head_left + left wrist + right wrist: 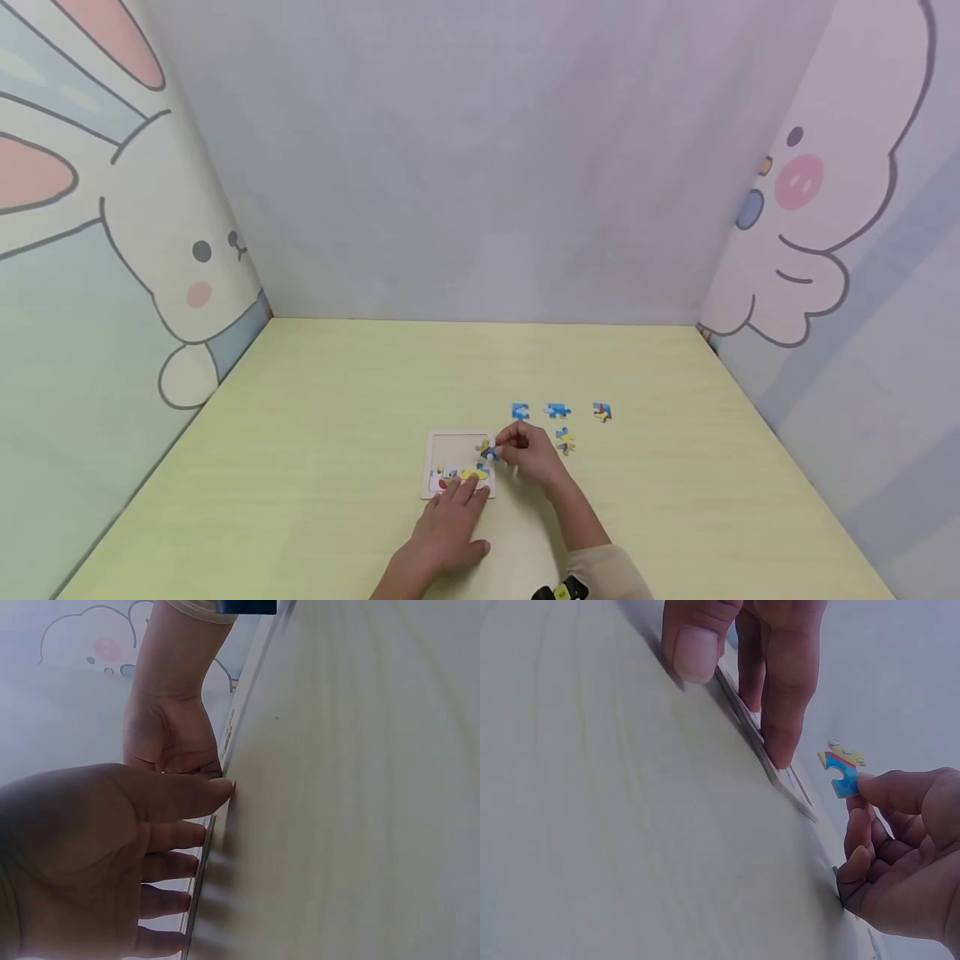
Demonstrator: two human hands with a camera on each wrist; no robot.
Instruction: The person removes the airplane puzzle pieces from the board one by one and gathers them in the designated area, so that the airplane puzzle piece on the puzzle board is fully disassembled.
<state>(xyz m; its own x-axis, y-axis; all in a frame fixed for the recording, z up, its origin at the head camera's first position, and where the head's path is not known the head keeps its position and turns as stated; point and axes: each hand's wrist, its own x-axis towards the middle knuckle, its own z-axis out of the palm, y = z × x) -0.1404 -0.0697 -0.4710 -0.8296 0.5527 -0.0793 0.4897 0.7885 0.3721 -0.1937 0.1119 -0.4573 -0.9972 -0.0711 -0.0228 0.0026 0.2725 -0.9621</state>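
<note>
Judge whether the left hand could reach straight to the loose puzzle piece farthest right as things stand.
Probably not: the right hand, pinching another piece, lies between the left hand, which rests on the tray, and the farthest-right piece. Going around might work.

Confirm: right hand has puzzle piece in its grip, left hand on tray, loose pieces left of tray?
No: the loose pieces lie right of the tray, per the head view. The rest holds: right hand has a puzzle piece in its grip, left hand on the tray.
</note>
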